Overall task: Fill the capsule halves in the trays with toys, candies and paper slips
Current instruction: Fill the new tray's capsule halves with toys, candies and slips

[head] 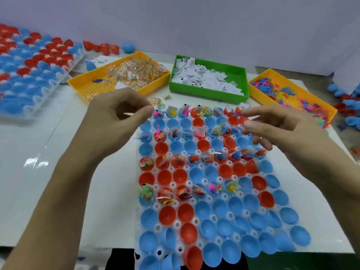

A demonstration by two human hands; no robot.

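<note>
Two hands over the far end of the capsule tray (204, 184): left hand (120, 115) has fingers curled, contents unclear; right hand (272, 127) has fingers loosely spread, empty. Filling is underway, alternate rows loaded. Next: fetch from the candy bin (93, 82), slips bin (239, 75) or toy bin (319, 102) along the table's far edge. Slip print unreadable.

Both hands over tray (176, 224) far end. Left hand (118, 114) fingers curled, blurred; right hand (272, 125) fingers spread. Alternate capsule rows filled. Three bins behind.
</note>
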